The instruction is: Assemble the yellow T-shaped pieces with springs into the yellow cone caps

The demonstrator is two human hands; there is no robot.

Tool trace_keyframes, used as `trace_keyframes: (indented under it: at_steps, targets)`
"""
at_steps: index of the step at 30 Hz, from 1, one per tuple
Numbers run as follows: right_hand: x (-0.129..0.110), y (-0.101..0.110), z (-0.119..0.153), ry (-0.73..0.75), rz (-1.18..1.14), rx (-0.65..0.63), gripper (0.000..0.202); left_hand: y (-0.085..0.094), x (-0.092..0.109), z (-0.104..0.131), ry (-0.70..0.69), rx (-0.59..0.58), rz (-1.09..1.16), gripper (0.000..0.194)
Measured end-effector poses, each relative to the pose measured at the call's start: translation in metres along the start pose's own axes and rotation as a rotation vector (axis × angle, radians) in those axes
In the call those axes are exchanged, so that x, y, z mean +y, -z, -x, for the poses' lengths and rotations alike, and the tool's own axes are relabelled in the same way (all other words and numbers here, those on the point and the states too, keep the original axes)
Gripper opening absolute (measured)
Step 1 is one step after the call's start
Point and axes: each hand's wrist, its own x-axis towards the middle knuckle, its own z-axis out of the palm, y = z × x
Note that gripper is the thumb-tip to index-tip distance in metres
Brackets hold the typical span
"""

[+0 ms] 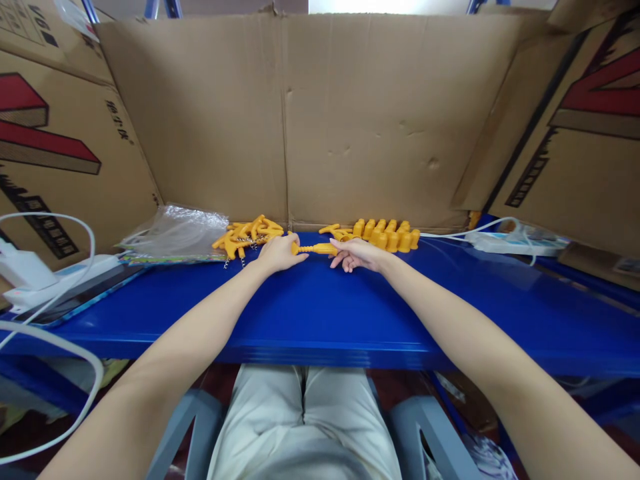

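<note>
Two hands share one yellow spiral-shafted piece (323,249) in the head view, held level just over the blue surface (320,307), midway between two groups of yellow parts. The left hand (276,255) has its fingers curled around one end; the right hand (357,253) pinches the other between thumb and forefinger, the remaining fingers loosely spread. Whether the piece is one part or two joined, I cannot tell.

That light right pinch looks the weaker hold: a sideways pull or twist could let the end slip. If the ends drift out of line, the shaft could bind or bend. Swinging outward, the right hand could topple the upright yellow caps (385,235) near it, while the left could snag on the yellow-handled corkscrews (250,233), whose metal spirals stick out bare.

Behind, the cardboard wall (350,120) limits reach. More room lies toward the person, between the forearms, though a dropped part could roll over the front edge (325,353).
</note>
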Motion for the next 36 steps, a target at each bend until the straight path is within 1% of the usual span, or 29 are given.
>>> trace_keyframes:
  at_steps: [5,10,12,14,16,17,18,20,23,25,28,30,32,34,36]
  targets:
    - [0.002,0.0,-0.007,-0.078,-0.074,0.003,0.041,0.001,0.005,0.002,0.007,-0.013,-0.049,0.034]
    - [-0.001,-0.002,-0.005,-0.117,-0.183,0.001,0.038,0.0,0.008,0.004,0.013,-0.006,-0.086,0.039]
    - [-0.006,-0.003,-0.002,-0.076,-0.262,0.037,0.032,0.0,0.01,0.006,-0.002,0.009,-0.059,0.048]
    - [-0.013,-0.001,-0.001,0.011,-0.353,0.103,0.022,-0.001,0.012,0.007,-0.025,0.035,0.013,0.067]
    - [-0.019,0.005,-0.004,0.121,-0.415,0.2,0.013,-0.002,0.014,0.007,-0.047,0.057,0.1,0.083]
    - [-0.021,0.008,-0.008,0.176,-0.421,0.257,0.009,-0.002,0.015,0.007,-0.055,0.06,0.132,0.085]
    - [-0.022,0.012,-0.012,0.229,-0.401,0.315,0.01,-0.003,0.015,0.007,-0.062,0.055,0.152,0.082]
    - [-0.02,0.02,-0.025,0.33,-0.276,0.426,0.022,-0.003,0.013,0.005,-0.075,0.03,0.164,0.07]
    - [-0.009,0.025,-0.046,0.45,0.091,0.547,0.03,-0.004,0.009,0.003,-0.068,-0.001,0.153,0.055]
    - [-0.001,0.025,-0.057,0.489,0.373,0.577,0.03,-0.005,0.006,0.001,-0.053,-0.004,0.153,0.052]
    - [0.006,0.02,-0.066,0.53,0.758,0.553,0.03,-0.005,0.004,0.0,-0.05,-0.001,0.157,0.049]
    - [0.007,0.018,-0.069,0.475,0.99,0.521,0.033,-0.005,0.004,-0.001,-0.055,-0.007,0.147,0.045]
    - [0.007,0.017,-0.071,0.349,1.168,0.47,0.04,-0.005,0.004,-0.002,-0.062,-0.019,0.132,0.043]
    - [0.006,0.017,-0.071,0.247,1.263,0.409,0.047,-0.005,0.004,-0.002,-0.073,-0.027,0.121,0.04]
    - [0.006,0.016,-0.071,0.199,1.303,0.361,0.05,-0.006,0.004,-0.003,-0.08,-0.036,0.115,0.037]
